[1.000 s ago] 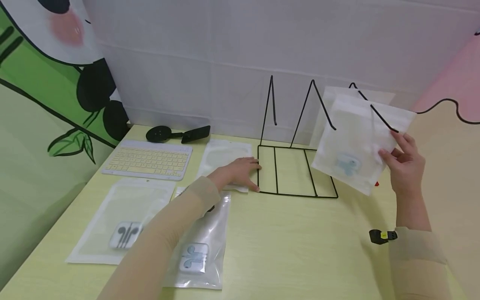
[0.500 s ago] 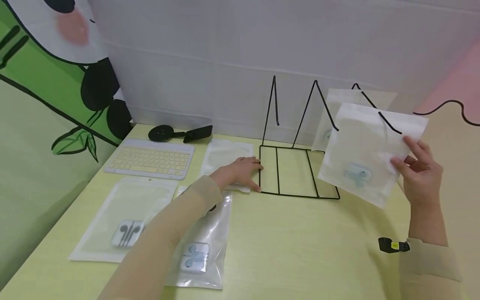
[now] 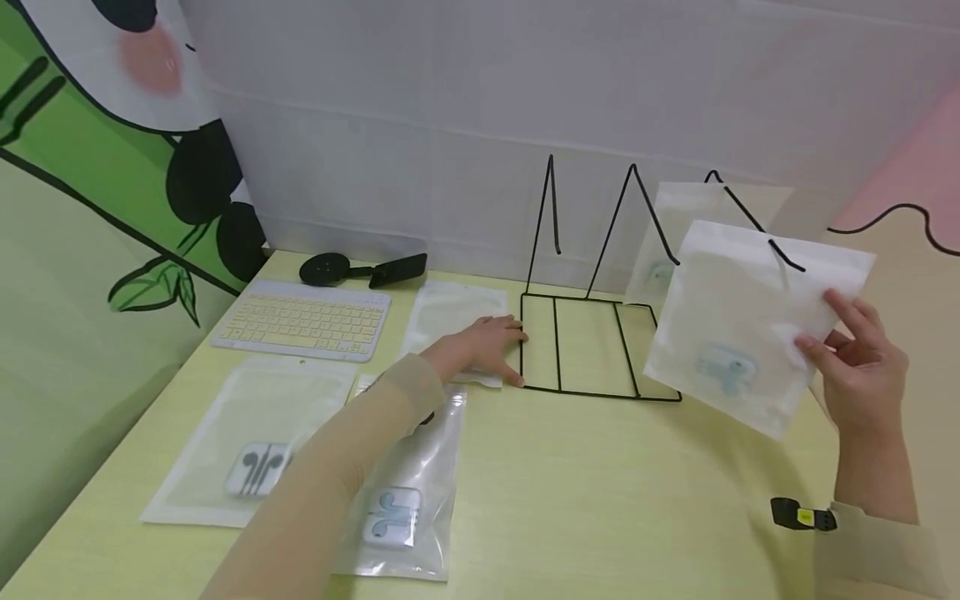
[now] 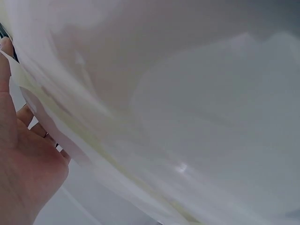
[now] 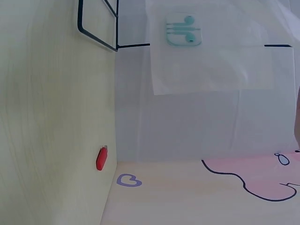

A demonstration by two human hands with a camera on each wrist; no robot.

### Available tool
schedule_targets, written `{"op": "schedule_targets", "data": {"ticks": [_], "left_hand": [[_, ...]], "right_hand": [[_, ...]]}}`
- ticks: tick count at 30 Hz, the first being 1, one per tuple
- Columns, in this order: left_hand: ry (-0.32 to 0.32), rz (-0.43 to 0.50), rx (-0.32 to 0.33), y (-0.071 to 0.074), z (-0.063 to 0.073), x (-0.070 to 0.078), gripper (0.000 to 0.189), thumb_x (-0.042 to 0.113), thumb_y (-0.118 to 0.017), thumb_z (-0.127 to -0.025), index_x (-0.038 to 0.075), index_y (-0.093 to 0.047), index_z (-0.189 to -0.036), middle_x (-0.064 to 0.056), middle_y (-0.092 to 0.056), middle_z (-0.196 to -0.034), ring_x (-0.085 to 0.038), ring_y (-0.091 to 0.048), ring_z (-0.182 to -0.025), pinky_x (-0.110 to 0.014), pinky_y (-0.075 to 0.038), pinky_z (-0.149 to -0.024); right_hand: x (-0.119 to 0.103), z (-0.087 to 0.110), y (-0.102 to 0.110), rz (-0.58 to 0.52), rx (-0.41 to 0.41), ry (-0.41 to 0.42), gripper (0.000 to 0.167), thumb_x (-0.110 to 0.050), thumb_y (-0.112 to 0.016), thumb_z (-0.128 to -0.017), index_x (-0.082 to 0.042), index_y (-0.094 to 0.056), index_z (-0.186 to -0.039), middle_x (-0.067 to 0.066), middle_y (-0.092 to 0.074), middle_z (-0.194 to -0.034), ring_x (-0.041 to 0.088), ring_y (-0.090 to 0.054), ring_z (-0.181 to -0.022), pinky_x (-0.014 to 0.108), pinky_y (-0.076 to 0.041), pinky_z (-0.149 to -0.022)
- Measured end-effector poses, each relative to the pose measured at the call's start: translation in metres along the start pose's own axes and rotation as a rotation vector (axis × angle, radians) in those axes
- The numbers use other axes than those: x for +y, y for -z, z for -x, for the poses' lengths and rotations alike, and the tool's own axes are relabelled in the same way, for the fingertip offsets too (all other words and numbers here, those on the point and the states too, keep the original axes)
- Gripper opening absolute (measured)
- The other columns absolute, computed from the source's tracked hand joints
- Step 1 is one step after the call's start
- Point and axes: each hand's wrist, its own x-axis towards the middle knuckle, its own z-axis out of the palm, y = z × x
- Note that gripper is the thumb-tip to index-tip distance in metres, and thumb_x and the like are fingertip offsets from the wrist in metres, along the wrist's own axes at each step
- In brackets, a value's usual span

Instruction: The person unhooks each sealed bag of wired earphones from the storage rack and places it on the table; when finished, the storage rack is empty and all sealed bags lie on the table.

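Note:
My right hand (image 3: 862, 358) pinches the right edge of a frosted zip bag (image 3: 742, 300) with a light-blue earphone case showing through low down. This bag hangs on the right prong of a black wire rack (image 3: 557, 346), near the prong's front tip. Behind it, on the same prong, hangs another frosted bag (image 3: 671, 237). At the left side of the rack's base, my left hand (image 3: 487, 346) touches the frame with its fingers spread. In the right wrist view, an earphone case (image 5: 183, 30) shows inside a hanging bag. Cloudy plastic fills most of the left wrist view.
A frosted bag (image 3: 195, 467) and a clear zip bag (image 3: 420, 467), each with an earphone case, lie at the front left. Another bag (image 3: 450, 304) lies beside the rack. A white keyboard (image 3: 303, 321) and a black utensil (image 3: 397, 271) sit behind. A small red object (image 5: 101, 158) lies right.
My right hand has moved right and toward me, drawing the front bag along the prong toward its tip and apart from the rear bag. My left hand stays at the rack.

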Motion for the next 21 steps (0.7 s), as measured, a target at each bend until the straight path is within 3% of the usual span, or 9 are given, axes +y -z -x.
{"op": "schedule_targets", "data": {"ticks": [21], "left_hand": [[0.005,0.014,-0.008,0.004,0.003,0.002,0.089,0.067,-0.064,-0.074,0.023,-0.036,-0.145,-0.002,-0.022,-0.156,-0.020,-0.010,-0.146,-0.042,-0.007,-0.118]], "right_hand": [[-0.026,0.025,-0.003,0.088,-0.033,0.036,0.049,0.022,-0.059,-0.078,0.020,-0.047,-0.125,0.017,-0.045,-0.127,0.023,-0.068,-0.094,0.027,-0.051,-0.085]]}}
